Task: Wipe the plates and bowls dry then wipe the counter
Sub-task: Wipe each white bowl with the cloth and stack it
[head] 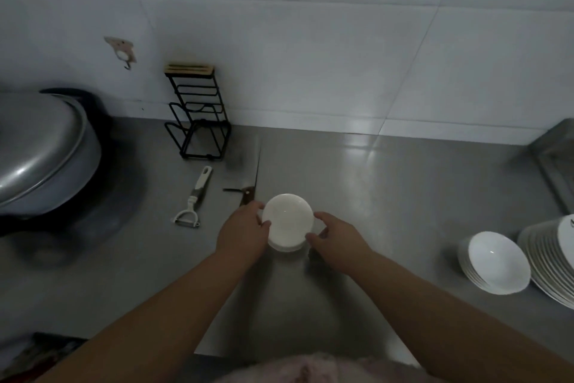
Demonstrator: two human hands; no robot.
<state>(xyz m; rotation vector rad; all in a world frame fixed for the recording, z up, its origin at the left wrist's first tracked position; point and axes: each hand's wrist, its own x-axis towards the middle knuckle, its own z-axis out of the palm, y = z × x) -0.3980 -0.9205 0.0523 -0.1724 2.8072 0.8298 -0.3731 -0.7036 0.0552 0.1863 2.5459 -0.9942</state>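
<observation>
Both hands hold a small stack of white bowls [289,221] over the steel worktop [388,196]: the left hand [243,232] grips its left rim with curled fingers, and the right hand [334,235] pinches its right side. Just behind the stack lies a knife [247,195], partly hidden by the bowls. Left of it lies a white peeler [192,199], and behind that a black wire rack [198,115] stands against the tiled wall [310,41]. A large metal lidded pot [43,149] sits at far left. At right, tilted stacks of white bowls [497,264] and plates [553,258] lean together, well apart from the hands.
</observation>
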